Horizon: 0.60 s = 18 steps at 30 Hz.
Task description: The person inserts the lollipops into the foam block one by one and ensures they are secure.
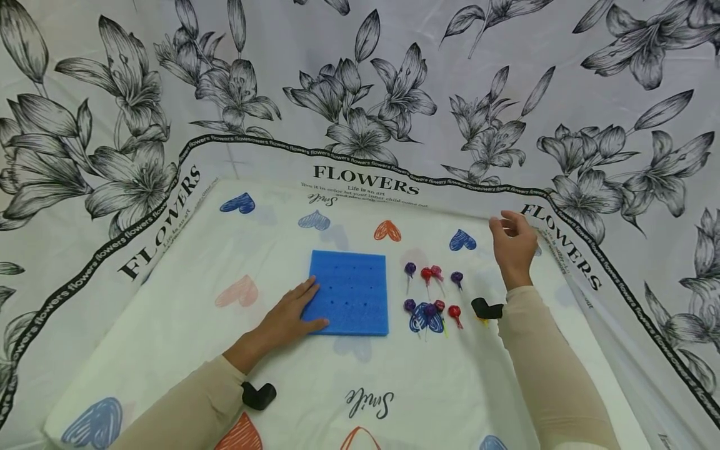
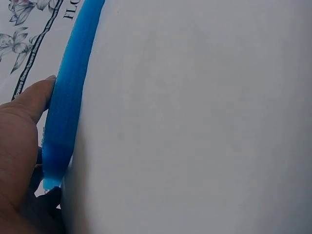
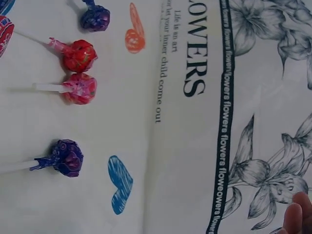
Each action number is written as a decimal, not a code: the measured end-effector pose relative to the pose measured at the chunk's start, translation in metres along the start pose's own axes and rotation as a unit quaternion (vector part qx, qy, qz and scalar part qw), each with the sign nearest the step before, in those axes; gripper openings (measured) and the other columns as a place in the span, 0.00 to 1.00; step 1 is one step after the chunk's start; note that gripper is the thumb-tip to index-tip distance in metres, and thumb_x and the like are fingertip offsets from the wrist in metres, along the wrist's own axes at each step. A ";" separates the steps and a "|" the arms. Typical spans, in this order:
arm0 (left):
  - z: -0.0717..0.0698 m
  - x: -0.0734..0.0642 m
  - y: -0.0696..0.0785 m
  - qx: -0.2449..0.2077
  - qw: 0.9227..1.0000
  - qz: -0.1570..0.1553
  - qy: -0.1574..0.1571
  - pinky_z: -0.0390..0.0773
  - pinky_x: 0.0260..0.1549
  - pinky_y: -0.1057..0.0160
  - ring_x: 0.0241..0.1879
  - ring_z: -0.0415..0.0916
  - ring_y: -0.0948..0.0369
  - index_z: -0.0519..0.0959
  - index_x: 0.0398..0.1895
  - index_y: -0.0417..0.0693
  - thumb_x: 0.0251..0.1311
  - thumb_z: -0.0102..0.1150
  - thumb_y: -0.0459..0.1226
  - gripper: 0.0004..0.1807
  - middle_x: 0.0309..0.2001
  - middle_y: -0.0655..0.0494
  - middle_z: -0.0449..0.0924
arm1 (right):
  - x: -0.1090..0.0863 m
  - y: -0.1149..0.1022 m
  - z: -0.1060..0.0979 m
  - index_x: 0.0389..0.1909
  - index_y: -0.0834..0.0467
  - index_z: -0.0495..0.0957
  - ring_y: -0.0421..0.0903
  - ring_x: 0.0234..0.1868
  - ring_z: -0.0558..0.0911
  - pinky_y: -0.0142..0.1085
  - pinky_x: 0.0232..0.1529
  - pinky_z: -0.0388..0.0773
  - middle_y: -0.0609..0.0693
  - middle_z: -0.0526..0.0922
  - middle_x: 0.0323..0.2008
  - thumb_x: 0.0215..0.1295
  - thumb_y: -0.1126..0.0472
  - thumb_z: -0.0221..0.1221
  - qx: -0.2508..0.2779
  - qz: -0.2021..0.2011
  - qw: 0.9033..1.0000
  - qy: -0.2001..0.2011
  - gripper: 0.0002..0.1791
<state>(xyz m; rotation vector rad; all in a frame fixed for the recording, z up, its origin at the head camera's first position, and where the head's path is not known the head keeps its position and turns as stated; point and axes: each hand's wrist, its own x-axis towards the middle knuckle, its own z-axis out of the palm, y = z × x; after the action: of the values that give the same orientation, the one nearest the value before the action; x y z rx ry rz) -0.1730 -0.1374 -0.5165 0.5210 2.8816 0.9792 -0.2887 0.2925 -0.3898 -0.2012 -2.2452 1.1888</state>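
Note:
A square blue foam block [image 1: 360, 319] with rows of small holes lies flat on the table. My left hand [image 1: 287, 309] rests on its left edge, fingers and thumb extended over the top; the left wrist view shows the block's side [image 2: 70, 97] beside the hand. To the right of the block lie several wrapped lollipops, among them a purple lollipop [image 1: 410, 269], a red lollipop [image 1: 454, 312] and a pink lollipop [image 3: 80, 89]. Beyond them on the right, my right hand [image 1: 516, 247] is raised with loosely bent fingers and nothing visible in it.
The white table cover [image 1: 185, 325] is printed with hearts and words. Behind it hangs a flower-patterned cloth [image 1: 360, 75] with a black lettered band. A black wrist camera [image 1: 259, 396] sits by the left sleeve, another black camera [image 1: 486, 309] by the right sleeve.

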 end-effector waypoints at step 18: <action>-0.001 0.000 -0.002 -0.008 1.000 -0.016 -0.015 0.55 0.63 0.39 0.71 0.45 0.40 0.54 0.75 0.43 0.58 0.61 0.59 0.50 0.76 0.49 0.44 | -0.003 0.049 0.034 0.60 0.59 0.74 0.57 0.50 0.77 0.53 0.50 0.74 0.60 0.78 0.53 0.66 0.47 0.59 -0.114 0.169 0.962 -0.181 0.27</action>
<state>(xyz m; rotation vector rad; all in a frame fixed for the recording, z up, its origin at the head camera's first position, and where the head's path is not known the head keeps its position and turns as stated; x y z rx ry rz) -0.1738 -0.1390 -0.5168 0.4826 2.8453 0.9802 -0.3115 0.2965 -0.4448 -0.5107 -2.7543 1.2106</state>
